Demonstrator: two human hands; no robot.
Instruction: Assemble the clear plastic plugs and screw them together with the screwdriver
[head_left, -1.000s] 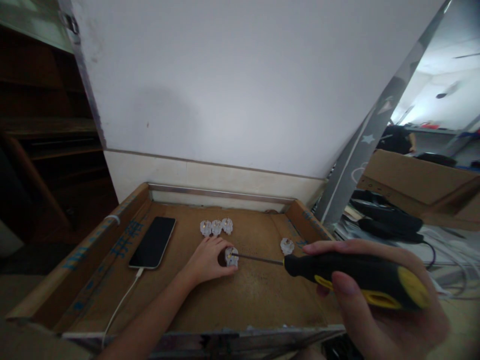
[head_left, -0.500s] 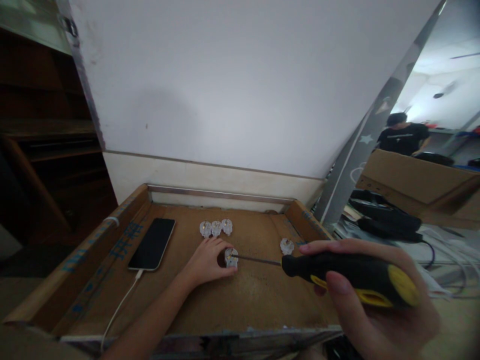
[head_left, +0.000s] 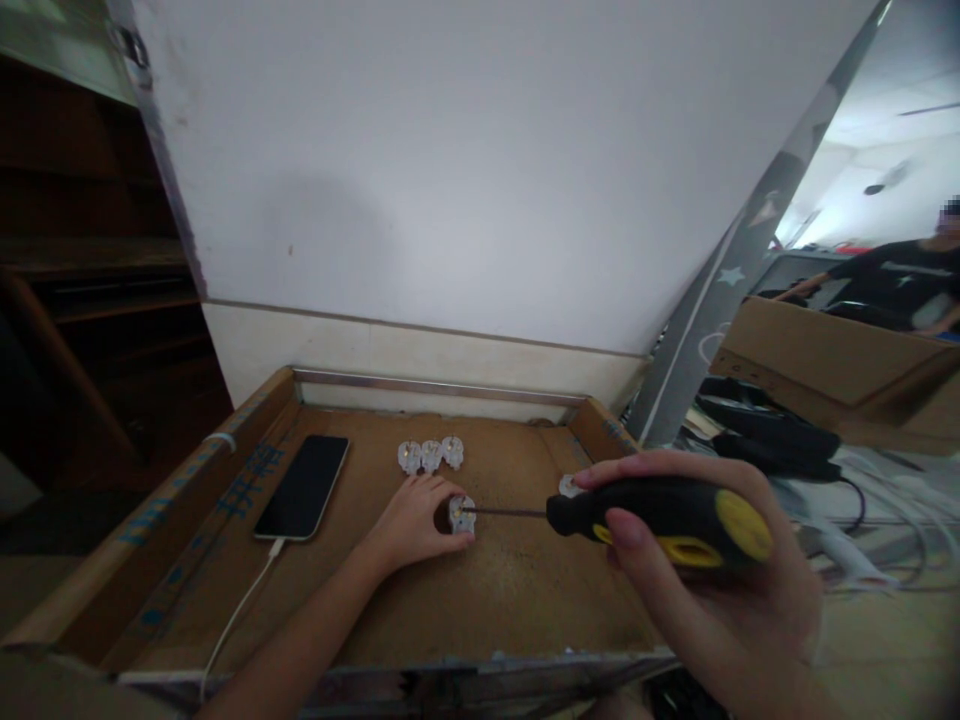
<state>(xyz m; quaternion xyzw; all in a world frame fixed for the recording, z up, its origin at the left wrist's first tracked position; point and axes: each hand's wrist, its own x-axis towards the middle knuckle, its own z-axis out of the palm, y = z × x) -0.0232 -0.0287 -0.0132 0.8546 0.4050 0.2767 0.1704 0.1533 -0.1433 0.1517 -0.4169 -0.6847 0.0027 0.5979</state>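
Screwdriver (head_left: 652,505) lies sideways in the curled right hand (head_left: 739,605), while the left hand (head_left: 414,518) pinches a translucent piece (head_left: 462,520).

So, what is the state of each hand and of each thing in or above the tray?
Left hand, gripping the held part
Held part, between thumb and fingers
Right hand, around the screwdriver
Screwdriver, tip at the held part
Phone, face up, screen dark
Cable, plugged into the phone
Three clear parts, grouped close together
Lone part, partly hidden by right hand
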